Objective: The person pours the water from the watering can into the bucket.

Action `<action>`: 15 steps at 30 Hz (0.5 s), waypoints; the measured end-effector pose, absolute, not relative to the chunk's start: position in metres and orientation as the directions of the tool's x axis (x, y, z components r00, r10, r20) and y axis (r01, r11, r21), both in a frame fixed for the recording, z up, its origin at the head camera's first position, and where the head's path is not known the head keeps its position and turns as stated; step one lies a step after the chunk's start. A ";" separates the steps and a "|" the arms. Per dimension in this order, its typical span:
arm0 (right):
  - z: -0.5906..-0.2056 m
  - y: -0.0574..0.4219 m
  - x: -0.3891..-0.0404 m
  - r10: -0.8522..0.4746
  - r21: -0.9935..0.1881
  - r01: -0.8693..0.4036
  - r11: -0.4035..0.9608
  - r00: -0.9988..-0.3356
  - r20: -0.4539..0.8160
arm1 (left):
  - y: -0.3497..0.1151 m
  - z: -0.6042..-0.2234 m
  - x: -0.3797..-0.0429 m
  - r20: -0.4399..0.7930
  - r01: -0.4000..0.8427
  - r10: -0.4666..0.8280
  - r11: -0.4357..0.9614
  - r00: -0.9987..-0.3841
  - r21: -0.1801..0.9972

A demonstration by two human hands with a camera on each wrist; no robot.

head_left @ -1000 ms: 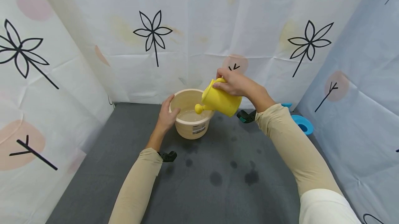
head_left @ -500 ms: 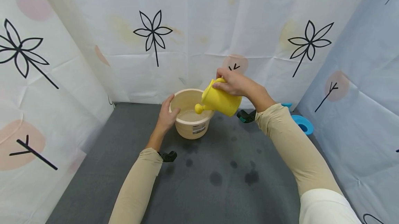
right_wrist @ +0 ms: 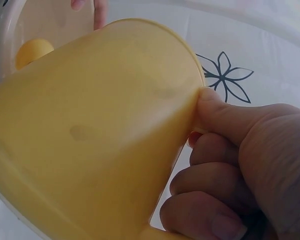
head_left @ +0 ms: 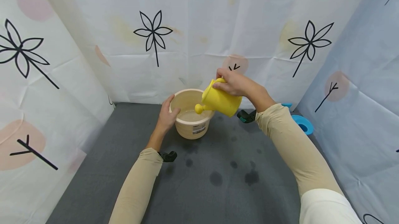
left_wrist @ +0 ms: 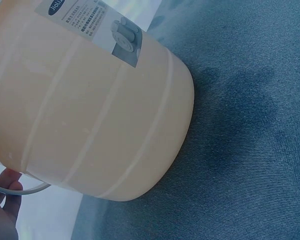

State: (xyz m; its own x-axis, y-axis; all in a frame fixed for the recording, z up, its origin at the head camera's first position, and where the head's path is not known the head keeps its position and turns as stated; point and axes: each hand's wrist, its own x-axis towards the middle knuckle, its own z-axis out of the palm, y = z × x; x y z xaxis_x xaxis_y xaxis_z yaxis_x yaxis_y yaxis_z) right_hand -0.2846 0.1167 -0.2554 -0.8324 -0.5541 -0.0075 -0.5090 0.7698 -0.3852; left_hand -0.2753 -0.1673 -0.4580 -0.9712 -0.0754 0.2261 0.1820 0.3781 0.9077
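My left hand [head_left: 166, 117] grips the left rim of a cream plastic bucket [head_left: 187, 131], thumb inside. The left wrist view shows fingers [left_wrist: 9, 192] by the bucket's thin grey handle [left_wrist: 32, 190], and the labelled outer wall. In my right hand [head_left: 236, 84] is a yellow watering can [head_left: 222, 101], held by its handle and tipped left. Its round spout head [head_left: 198, 109] hangs over the bucket's opening. Up close in the right wrist view, curled fingers [right_wrist: 210, 185] wrap the can's handle. Whether water is flowing, I cannot tell.
The bucket stands on a dark grey cloth surface [head_left: 199, 189] marked with several damp spots. A bright blue ring-shaped object [head_left: 307, 124] lies at the right edge, partly behind the right forearm. White patterned fabric [head_left: 193, 43] walls the back and sides.
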 end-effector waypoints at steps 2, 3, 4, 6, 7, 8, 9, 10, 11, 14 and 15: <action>-0.255 0.116 -0.284 -0.553 -0.385 -0.508 0.771 -0.833 -0.009 | -0.167 -0.458 -0.275 0.226 0.183 -0.075 0.375 -0.971 0.909; -0.255 0.116 -0.284 -0.552 -0.384 -0.507 0.772 -0.834 -0.011 | -0.167 -0.458 -0.275 0.227 0.184 -0.075 0.373 -0.971 0.909; -0.254 0.116 -0.284 -0.551 -0.382 -0.505 0.773 -0.834 -0.012 | -0.167 -0.458 -0.275 0.226 0.184 -0.073 0.370 -0.971 0.910; -0.254 0.115 -0.284 -0.548 -0.381 -0.503 0.776 -0.836 -0.013 | -0.167 -0.457 -0.275 0.226 0.187 -0.069 0.365 -0.972 0.912; -0.254 0.115 -0.284 -0.548 -0.380 -0.503 0.777 -0.837 -0.013 | -0.167 -0.457 -0.275 0.227 0.188 -0.066 0.364 -0.972 0.912; -0.254 0.115 -0.284 -0.547 -0.378 -0.502 0.778 -0.837 -0.014 | -0.167 -0.457 -0.275 0.226 0.188 -0.066 0.363 -0.972 0.913; -0.254 0.115 -0.284 -0.547 -0.376 -0.503 0.778 -0.837 -0.014 | -0.167 -0.456 -0.274 0.227 0.189 -0.065 0.362 -0.972 0.913; -0.254 0.115 -0.284 -0.548 -0.374 -0.504 0.779 -0.837 -0.013 | -0.167 -0.456 -0.274 0.226 0.187 -0.066 0.362 -0.972 0.913; -0.254 0.115 -0.284 -0.549 -0.373 -0.505 0.779 -0.836 -0.013 | -0.167 -0.456 -0.274 0.224 0.186 -0.067 0.363 -0.972 0.913; -0.253 0.115 -0.283 -0.553 -0.365 -0.511 0.778 -0.833 -0.012 | -0.167 -0.456 -0.274 0.220 0.179 -0.071 0.367 -0.973 0.913; -0.253 0.114 -0.283 -0.554 -0.364 -0.513 0.778 -0.833 -0.010 | -0.167 -0.456 -0.274 0.218 0.178 -0.071 0.368 -0.973 0.913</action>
State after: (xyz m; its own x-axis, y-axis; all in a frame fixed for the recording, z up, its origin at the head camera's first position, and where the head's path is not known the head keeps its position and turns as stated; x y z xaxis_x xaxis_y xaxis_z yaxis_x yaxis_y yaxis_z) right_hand -0.2831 0.1145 -0.2533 -0.8327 -0.5537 -0.0104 -0.5126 0.7777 -0.3638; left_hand -0.2740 -0.1671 -0.4559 -0.9733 -0.0713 0.2183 0.1778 0.3676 0.9128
